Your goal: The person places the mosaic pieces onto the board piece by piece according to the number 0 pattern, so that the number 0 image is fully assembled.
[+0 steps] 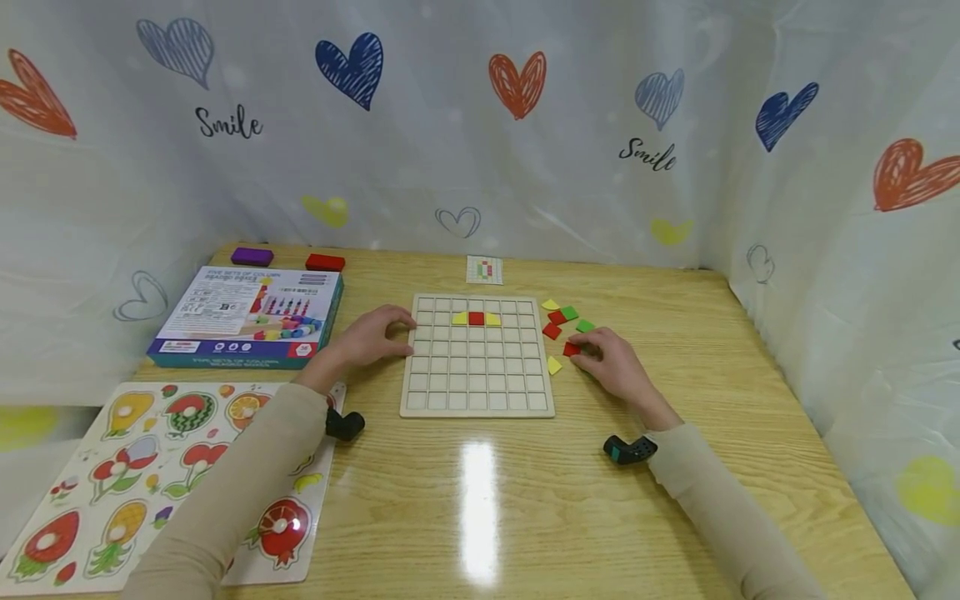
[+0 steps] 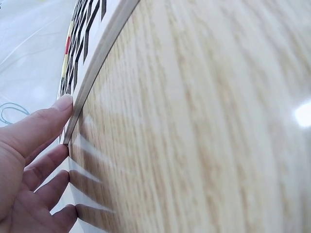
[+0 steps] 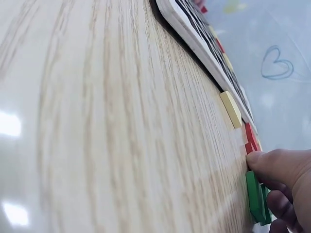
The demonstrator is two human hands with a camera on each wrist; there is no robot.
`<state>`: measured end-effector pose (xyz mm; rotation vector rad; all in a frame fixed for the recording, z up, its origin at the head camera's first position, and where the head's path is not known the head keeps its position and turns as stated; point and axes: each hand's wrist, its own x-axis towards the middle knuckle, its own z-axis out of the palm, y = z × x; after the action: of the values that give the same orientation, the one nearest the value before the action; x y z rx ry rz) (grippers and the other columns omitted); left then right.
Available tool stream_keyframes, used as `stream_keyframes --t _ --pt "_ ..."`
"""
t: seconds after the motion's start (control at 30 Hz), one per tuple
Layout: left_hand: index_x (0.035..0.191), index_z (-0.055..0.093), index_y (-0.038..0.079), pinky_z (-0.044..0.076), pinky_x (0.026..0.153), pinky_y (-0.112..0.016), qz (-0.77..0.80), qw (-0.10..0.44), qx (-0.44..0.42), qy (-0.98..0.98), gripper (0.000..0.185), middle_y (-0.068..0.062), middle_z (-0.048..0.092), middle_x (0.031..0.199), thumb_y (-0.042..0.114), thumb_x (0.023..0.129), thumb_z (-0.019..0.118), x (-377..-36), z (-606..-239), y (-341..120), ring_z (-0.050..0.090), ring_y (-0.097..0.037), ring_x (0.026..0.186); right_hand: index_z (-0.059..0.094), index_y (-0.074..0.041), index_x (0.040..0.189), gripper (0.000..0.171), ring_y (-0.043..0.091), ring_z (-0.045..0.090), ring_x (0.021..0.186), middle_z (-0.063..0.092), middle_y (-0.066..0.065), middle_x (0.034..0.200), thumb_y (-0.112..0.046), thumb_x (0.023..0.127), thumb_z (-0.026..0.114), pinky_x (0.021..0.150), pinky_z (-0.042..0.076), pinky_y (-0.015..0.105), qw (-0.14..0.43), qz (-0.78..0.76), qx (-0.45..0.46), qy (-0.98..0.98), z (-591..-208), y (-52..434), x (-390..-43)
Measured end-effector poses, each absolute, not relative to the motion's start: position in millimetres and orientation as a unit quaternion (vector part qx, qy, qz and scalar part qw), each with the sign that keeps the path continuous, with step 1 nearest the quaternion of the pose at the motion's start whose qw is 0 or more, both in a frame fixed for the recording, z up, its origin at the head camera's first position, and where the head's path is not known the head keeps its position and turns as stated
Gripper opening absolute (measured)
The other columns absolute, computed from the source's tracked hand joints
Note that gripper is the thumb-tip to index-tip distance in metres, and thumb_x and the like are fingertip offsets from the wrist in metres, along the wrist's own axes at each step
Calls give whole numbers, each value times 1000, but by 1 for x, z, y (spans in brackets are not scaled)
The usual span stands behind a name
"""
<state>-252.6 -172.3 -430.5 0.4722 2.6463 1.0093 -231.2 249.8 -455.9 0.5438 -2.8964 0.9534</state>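
Observation:
A square wooden grid board [image 1: 477, 412] lies on the table in the head view. In one of its upper rows a red square tile [image 1: 476, 318] sits between two yellow curved-edge tiles [image 1: 460, 318]. My left hand [image 1: 372, 337] is at the board's left edge, thumb and fingertips against the rim, fingers loosely extended. To the right of the board, my right hand [image 1: 613, 362] pinches a red square tile [image 1: 571, 349] between thumb and fingers, low at the tabletop. Around it lie green tiles [image 1: 569, 312], more red tiles [image 1: 552, 331] and yellow tiles [image 1: 554, 365].
A small pattern card [image 1: 484, 270] lies behind the board. At left are a boxed bead set [image 1: 247, 317] and a fruit puzzle board [image 1: 168, 467] under the left forearm. Purple [image 1: 252, 256] and red blocks [image 1: 325, 262] stand behind the box. A heart-printed curtain [image 1: 420, 150] surrounds the table.

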Motion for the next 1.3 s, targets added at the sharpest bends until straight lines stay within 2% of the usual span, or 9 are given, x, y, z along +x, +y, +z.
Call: stream_keyframes --t 0.43,0.67,0.97,1.13,1.3 --pt "126 59 5 22 116 -52 347 134 169 913 40 -17 45 144 18 91 71 -252 -431 -173 32 -36 139 67 -2 122 33 27 56 93 64 16 112 -13 91 70 80 46 41 29 283 180 -942 -453 249 -231" --pt "126 59 5 22 116 -52 346 133 168 914 40 -16 45 144 19 90 71 -251 -430 -174 32 -35 139 68 -2 120 30 26 56 88 66 14 105 -12 91 70 78 45 42 40 259 204 -943 -454 250 -233" --pt "127 59 4 22 116 -52 347 132 171 913 41 -16 45 144 19 91 71 -251 -430 -173 32 -35 139 64 0 125 32 32 58 97 59 20 112 -14 96 63 83 49 47 46 265 163 -949 -449 240 -228" --pt "127 59 5 22 116 -51 346 130 165 914 40 -16 45 144 19 91 71 -252 -431 -174 33 -35 139 67 -4 123 31 29 60 98 58 17 112 -15 95 66 84 52 45 48 315 156 -935 -442 230 -228" --pt "126 59 5 23 116 -51 346 129 170 914 40 -16 45 143 19 91 71 -254 -434 -175 33 -34 139 68 -7 122 30 26 60 102 59 12 116 -17 93 68 88 52 42 22 377 144 -914 -438 216 -230"
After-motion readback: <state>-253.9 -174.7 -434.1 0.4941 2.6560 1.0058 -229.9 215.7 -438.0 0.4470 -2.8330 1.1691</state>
